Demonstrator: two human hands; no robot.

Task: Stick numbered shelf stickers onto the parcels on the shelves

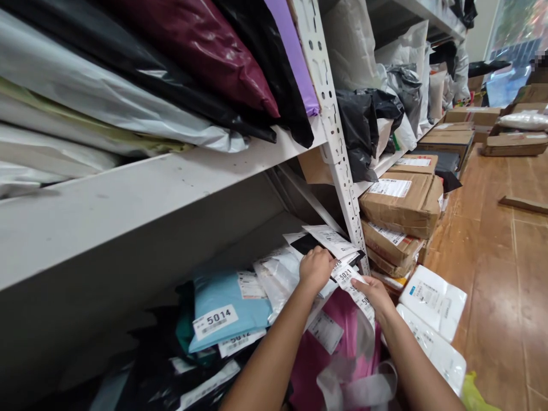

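My right hand (373, 294) pinches a long strip of number labels (346, 276); one label reads 5021, and the strip's tail hangs down past a pink parcel (319, 365). My left hand (315, 267) is closed at the strip's upper end, over a white and black parcel (306, 244). Its fingertips are partly hidden, so what they pinch is unclear. Beside it lie a clear-wrapped white parcel (278, 268) and a light blue bag (229, 308) labelled 5014. Another numbered label (242, 342) peeks out below the blue bag.
Above is a white shelf (171, 197) piled with plastic mailers. A perforated metal post (338, 142) stands just beyond my hands. To the right, cardboard boxes (400, 200) and white packs (433, 302) are stacked along the wooden floor (492, 285). Dark bags (145, 354) fill the lower left.
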